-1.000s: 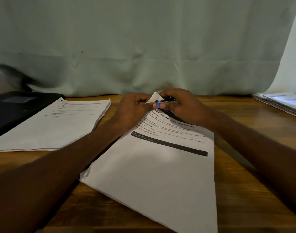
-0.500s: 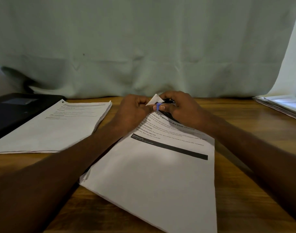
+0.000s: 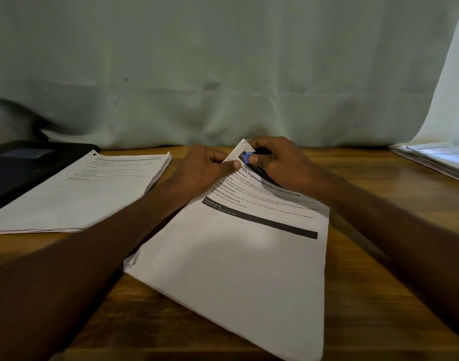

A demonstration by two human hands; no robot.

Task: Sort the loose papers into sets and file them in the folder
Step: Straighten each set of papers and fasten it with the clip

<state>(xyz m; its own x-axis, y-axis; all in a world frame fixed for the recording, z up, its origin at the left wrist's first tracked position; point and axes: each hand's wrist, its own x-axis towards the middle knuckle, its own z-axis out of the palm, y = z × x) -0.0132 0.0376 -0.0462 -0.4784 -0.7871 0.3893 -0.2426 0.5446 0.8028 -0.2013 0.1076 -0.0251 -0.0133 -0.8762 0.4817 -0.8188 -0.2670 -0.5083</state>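
A set of printed sheets [image 3: 239, 256] lies skewed on the wooden table [image 3: 379, 295], its far left corner lifted a little off the surface. The left hand [image 3: 205, 170] pinches that corner, fingers curled with the thumb pressed on the top page. The right hand [image 3: 280, 162] is curled round a small clip [image 3: 248, 158], blue at the end that meets the paper and dark behind, pressing it onto the same corner; whether the clip has fully seated cannot be told. To the left, a second stack of papers [image 3: 93, 191] lies squared up, its far left edge overlapping a black folder [image 3: 20, 165] that lies flat at the left edge of the table. More sheets [image 3: 436, 160] sit at the far right edge. Judging by this, sorting is partly done: one set lies gathered, another is being fastened, the pile on the right likely awaits sorting, and nothing appears filed in the folder yet.
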